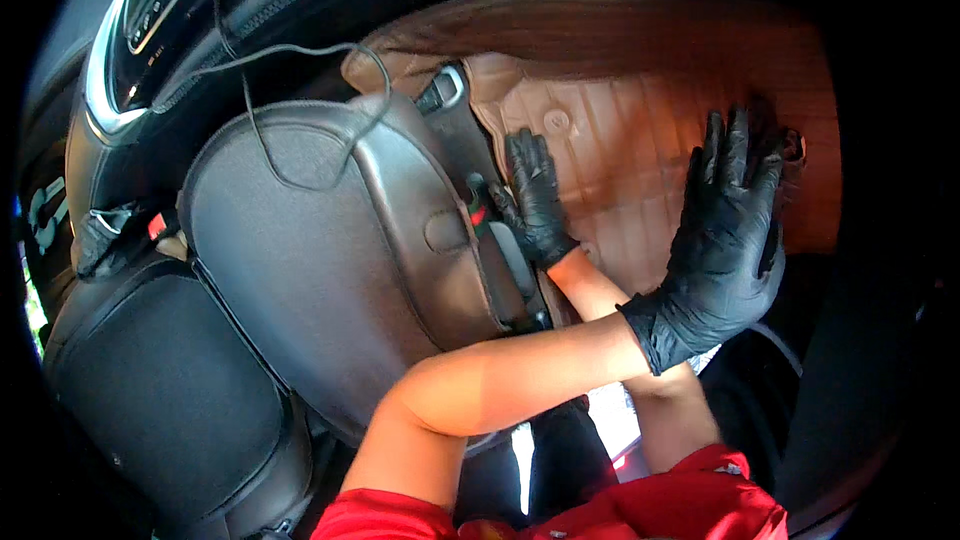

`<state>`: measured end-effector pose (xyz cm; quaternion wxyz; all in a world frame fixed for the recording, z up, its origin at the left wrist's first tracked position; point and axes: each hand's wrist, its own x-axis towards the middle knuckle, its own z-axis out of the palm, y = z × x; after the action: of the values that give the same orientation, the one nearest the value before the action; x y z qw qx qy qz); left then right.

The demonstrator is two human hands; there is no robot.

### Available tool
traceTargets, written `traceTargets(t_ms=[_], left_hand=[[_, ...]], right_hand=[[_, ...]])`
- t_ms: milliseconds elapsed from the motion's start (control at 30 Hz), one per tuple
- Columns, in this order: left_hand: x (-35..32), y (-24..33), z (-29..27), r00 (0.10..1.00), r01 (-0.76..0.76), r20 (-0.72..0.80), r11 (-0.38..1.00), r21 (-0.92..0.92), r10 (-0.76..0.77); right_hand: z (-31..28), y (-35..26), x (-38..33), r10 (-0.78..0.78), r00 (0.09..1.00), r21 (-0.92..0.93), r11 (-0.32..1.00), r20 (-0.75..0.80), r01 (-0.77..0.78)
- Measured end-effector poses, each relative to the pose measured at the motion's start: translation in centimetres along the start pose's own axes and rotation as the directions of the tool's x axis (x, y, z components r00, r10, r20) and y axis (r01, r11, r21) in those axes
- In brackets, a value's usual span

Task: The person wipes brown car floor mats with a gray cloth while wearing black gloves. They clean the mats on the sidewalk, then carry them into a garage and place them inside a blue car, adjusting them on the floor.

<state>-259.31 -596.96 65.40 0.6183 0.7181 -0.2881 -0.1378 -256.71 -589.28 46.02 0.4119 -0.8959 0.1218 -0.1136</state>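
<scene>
My forearms cross. My left arm reaches over to the right, and my left hand (725,250), in a black glove, has its fingers stretched out over the right part of a brown, stitched floor mat (610,150). Whether it touches the mat I cannot tell. Farther left, my right hand (540,205), also black-gloved, lies flat at the mat's left edge with its fingers spread and the thumb toward the car seat (320,210). Both hands hold nothing. A round button-like fastener (556,122) shows on the mat beyond my right hand's fingertips.
A dark cable (290,47) loops from the console across the dark seat. A second black seat (165,370) stands at the lower left. Next to the mat's far left corner is a silver-edged lever or bracket (450,87). A red piece (478,216) sits at the seat's side.
</scene>
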Motion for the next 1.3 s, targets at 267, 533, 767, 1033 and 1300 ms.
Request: traceTargets(t_ms=[267, 533, 767, 1033, 1300], left_hand=[[2.8, 4.0, -4.9, 0.994, -0.099, -0.05, 0.994, -0.045, 0.097], [3.1, 2.6, -5.3, 0.974, -0.218, -0.078, 0.975, -0.036, 0.215], [3.7, 1.4, -5.1, 0.945, -0.326, -0.055, 0.942, -0.078, 0.322], [3.6, 1.9, -5.2, 0.943, -0.332, -0.075, 0.933, -0.138, 0.325], [3.1, -0.1, -4.0, 0.966, -0.246, -0.141, 0.937, -0.248, 0.217]], right_hand=[[-5.5, -9.6, 16.6, -0.642, 0.763, -0.316, 0.711, 0.074, 0.628], [-6.6, -9.5, 16.7, -0.419, 0.778, -0.548, 0.552, 0.469, 0.628], [-6.0, -8.0, 17.4, -0.423, 0.906, -0.468, 0.794, 0.034, 0.388], [-1.6, -5.1, 17.2, -0.559, 0.828, -0.592, 0.682, -0.043, 0.43], [-8.3, -2.7, 8.8, -0.244, 0.896, 0.095, 0.95, -0.371, 0.298]])
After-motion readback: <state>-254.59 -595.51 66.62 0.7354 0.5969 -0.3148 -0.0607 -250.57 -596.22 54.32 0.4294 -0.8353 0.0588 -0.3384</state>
